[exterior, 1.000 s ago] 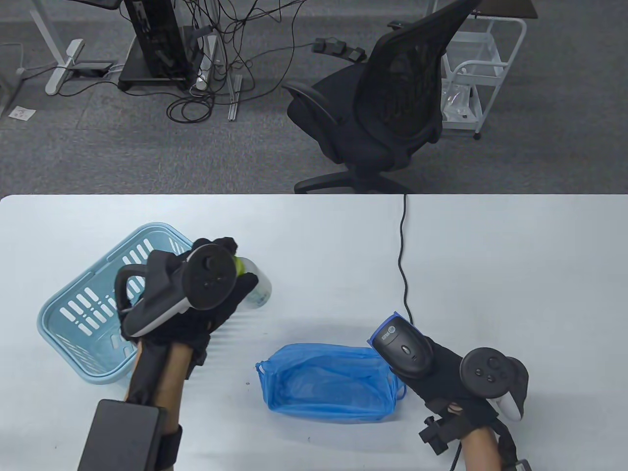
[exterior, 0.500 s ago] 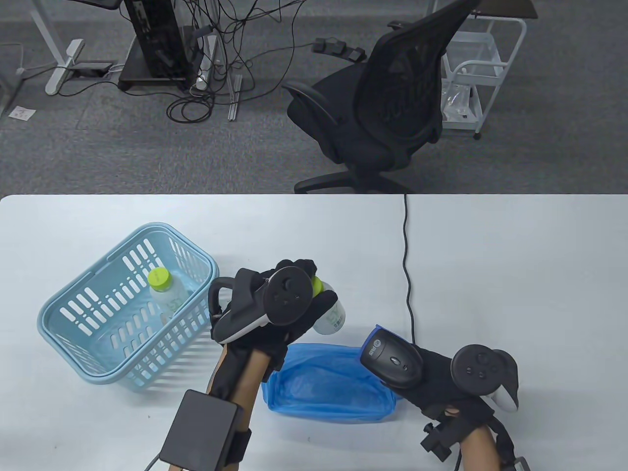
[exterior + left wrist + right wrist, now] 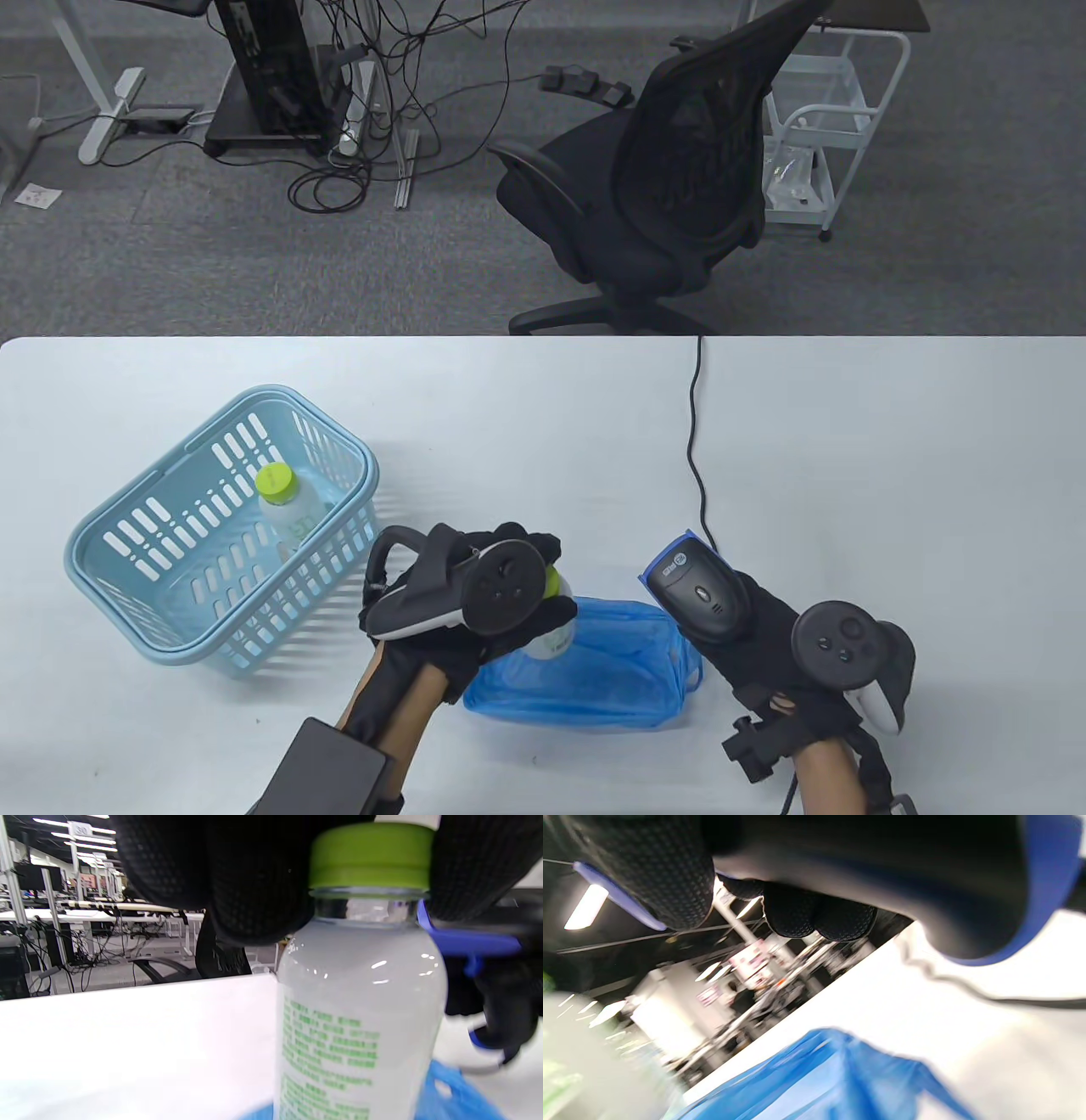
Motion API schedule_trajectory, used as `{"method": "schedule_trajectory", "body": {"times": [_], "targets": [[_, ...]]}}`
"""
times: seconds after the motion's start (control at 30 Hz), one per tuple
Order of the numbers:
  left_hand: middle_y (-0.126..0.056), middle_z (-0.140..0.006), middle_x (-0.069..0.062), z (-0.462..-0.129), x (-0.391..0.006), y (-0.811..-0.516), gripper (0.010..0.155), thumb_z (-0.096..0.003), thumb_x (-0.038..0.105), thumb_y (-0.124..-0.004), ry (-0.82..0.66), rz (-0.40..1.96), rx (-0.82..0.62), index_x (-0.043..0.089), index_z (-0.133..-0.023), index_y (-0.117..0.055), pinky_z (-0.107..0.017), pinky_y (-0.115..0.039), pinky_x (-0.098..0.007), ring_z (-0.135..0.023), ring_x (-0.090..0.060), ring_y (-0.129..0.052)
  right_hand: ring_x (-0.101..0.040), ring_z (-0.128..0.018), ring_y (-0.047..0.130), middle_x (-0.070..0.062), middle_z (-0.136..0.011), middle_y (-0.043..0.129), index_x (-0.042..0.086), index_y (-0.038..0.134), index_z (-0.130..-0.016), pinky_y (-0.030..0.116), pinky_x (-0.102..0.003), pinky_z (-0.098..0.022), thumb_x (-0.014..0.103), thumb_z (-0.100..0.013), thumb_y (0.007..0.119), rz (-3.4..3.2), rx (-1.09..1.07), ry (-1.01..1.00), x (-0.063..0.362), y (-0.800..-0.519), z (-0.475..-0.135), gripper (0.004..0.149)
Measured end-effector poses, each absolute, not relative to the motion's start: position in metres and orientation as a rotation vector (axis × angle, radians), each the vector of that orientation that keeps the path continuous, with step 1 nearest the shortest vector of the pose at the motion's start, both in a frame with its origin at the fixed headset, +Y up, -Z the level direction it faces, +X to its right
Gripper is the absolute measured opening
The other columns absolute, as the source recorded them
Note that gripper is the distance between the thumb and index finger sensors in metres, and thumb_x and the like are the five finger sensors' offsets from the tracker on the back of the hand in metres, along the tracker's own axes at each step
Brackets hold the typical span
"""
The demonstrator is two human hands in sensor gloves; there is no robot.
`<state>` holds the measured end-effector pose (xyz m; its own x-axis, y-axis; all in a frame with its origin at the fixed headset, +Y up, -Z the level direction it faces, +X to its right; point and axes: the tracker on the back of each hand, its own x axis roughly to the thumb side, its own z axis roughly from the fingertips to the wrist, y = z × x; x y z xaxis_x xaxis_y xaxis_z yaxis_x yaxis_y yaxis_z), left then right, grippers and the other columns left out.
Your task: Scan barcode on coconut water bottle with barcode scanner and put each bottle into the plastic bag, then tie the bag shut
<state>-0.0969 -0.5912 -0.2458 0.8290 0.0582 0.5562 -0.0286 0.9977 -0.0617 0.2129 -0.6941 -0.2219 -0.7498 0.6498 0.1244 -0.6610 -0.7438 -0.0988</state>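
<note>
My left hand [image 3: 509,594] grips a coconut water bottle [image 3: 550,635] by its green cap [image 3: 371,855], holding it upright over the left end of the open blue plastic bag [image 3: 594,671]. The bottle [image 3: 360,1018] is cloudy white with green print. My right hand [image 3: 764,645] holds the black barcode scanner [image 3: 700,590] just right of the bag, its blue-trimmed head pointing up and left. The scanner's underside [image 3: 882,878] fills the top of the right wrist view, above the bag [image 3: 814,1082]. A second bottle [image 3: 284,505] stands in the light blue basket [image 3: 110,552].
The scanner's black cable [image 3: 697,441] runs from the scanner across the table and over its far edge. A black office chair [image 3: 653,195] stands behind the table. The basket sits at the left, tilted toward the middle.
My left hand has carried the bottle from the basket's right side down and right to above the bag. The right hand with the scanner shifted only slightly.
</note>
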Motion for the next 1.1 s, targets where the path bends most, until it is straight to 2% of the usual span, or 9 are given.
{"method": "schedule_trajectory", "body": {"times": [0.3, 0.47, 0.53, 0.6, 0.7, 0.8, 0.9, 1.1], "targets": [[-0.094, -0.090, 0.000, -0.253, -0.104, -0.647, 0.068, -0.0536, 0.065, -0.088, -0.536, 0.025, -0.075, 0.021, -0.105, -0.081, -0.058, -0.086, -0.051, -0.061, -0.016, -0.104, -0.026, -0.081, 0.096, 0.002, -0.087, 0.090, 0.032, 0.074, -0.092, 0.074, -0.057, -0.068, 0.047, -0.052, 0.088, 2.441, 0.093, -0.157, 0.212, -0.696, -0.222, 0.045], [-0.093, -0.090, 0.001, -0.253, -0.106, -0.660, 0.070, -0.0541, 0.067, -0.085, -0.489, -0.034, -0.049, 0.020, -0.106, -0.079, -0.058, -0.086, -0.050, -0.061, -0.015, -0.103, -0.026, -0.081, 0.096, 0.003, -0.087, 0.090, 0.031, 0.074, -0.093, 0.075, -0.057, -0.068, 0.047, -0.052, 0.088, 2.451, 0.105, -0.150, 0.211, -0.696, -0.222, 0.046], [-0.092, -0.091, 0.000, -0.252, -0.107, -0.660, 0.071, -0.0544, 0.066, -0.085, -0.470, -0.029, -0.085, 0.019, -0.107, -0.078, -0.058, -0.085, -0.051, -0.061, -0.016, -0.103, -0.026, -0.081, 0.096, 0.003, -0.087, 0.090, 0.031, 0.074, -0.093, 0.075, -0.057, -0.068, 0.047, -0.052, 0.088, 2.451, 0.100, -0.146, 0.211, -0.696, -0.222, 0.046], [-0.087, -0.098, -0.001, -0.254, -0.109, -0.656, 0.080, -0.0544, 0.072, -0.077, -0.467, -0.055, -0.192, 0.018, -0.113, -0.069, -0.063, -0.081, -0.054, -0.071, -0.019, -0.100, -0.025, -0.081, 0.096, 0.003, -0.086, 0.090, 0.030, 0.073, -0.093, 0.075, -0.057, -0.068, 0.047, -0.052, 0.088, 2.451, 0.092, -0.144, 0.212, -0.696, -0.221, 0.047], [-0.082, -0.105, -0.003, -0.261, -0.124, -0.635, 0.085, -0.0557, 0.074, -0.069, -0.452, -0.001, -0.131, 0.017, -0.118, -0.062, -0.065, -0.078, -0.056, -0.080, -0.025, -0.096, -0.025, -0.080, 0.097, 0.004, -0.085, 0.090, 0.029, 0.073, -0.093, 0.075, -0.056, -0.067, 0.047, -0.052, 0.087, 2.448, 0.087, -0.148, 0.214, -0.696, -0.220, 0.047], [-0.079, -0.109, -0.004, -0.275, -0.149, -0.611, 0.076, -0.0591, 0.067, -0.071, -0.375, 0.005, -0.045, 0.019, -0.118, -0.063, -0.067, -0.076, -0.057, -0.086, -0.029, -0.093, -0.025, -0.080, 0.096, 0.004, -0.085, 0.090, 0.028, 0.073, -0.094, 0.075, -0.056, -0.067, 0.047, -0.052, 0.087, 2.449, 0.082, -0.155, 0.216, -0.695, -0.218, 0.047], [-0.079, -0.111, -0.003, -0.296, -0.183, -0.589, 0.070, -0.0604, 0.063, -0.074, -0.259, -0.056, -0.017, 0.022, -0.117, -0.065, -0.067, -0.075, -0.058, -0.088, -0.030, -0.091, -0.024, -0.080, 0.097, 0.004, -0.085, 0.090, 0.028, 0.074, -0.093, 0.075, -0.056, -0.067, 0.047, -0.052, 0.087, 2.454, 0.062, -0.157, 0.218, -0.696, -0.217, 0.047], [-0.072, -0.118, -0.001, -0.340, -0.253, -0.572, 0.068, -0.0607, 0.058, -0.079, -0.028, -0.217, -0.088, 0.025, -0.118, -0.063, -0.072, -0.071, -0.061, -0.099, -0.032, -0.085, -0.024, -0.080, 0.096, 0.004, -0.085, 0.090, 0.028, 0.073, -0.094, 0.075, -0.056, -0.068, 0.047, -0.052, 0.087, 2.460, 0.019, -0.147, 0.224, -0.698, -0.216, 0.048]]}}
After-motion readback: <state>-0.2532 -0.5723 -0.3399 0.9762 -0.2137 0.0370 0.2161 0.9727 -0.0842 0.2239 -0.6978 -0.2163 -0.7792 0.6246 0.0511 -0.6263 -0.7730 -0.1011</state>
